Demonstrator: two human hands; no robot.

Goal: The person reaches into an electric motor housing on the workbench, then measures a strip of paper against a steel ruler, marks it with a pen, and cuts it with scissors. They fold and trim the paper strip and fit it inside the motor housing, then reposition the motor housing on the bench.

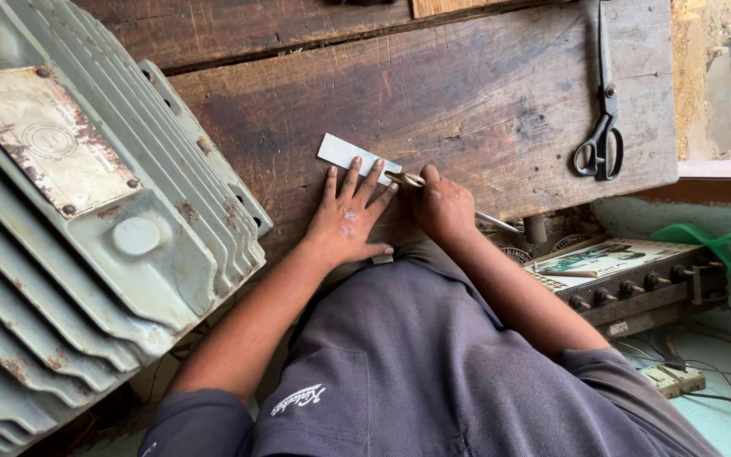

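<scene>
My left hand lies flat with fingers spread on a narrow white strip that rests on a dark wooden bench. Only the strip's far left end shows past the fingers. My right hand is closed around a thin metal tool. The tool's brass-coloured tip touches the strip beside my left fingertips. Its shiny other end sticks out behind the hand over the bench's near edge.
A big finned grey motor housing with a rusty plate fills the left side. Black-handled scissors lie at the bench's right end. Below the bench on the right sit a box with knobs, a green object and cables.
</scene>
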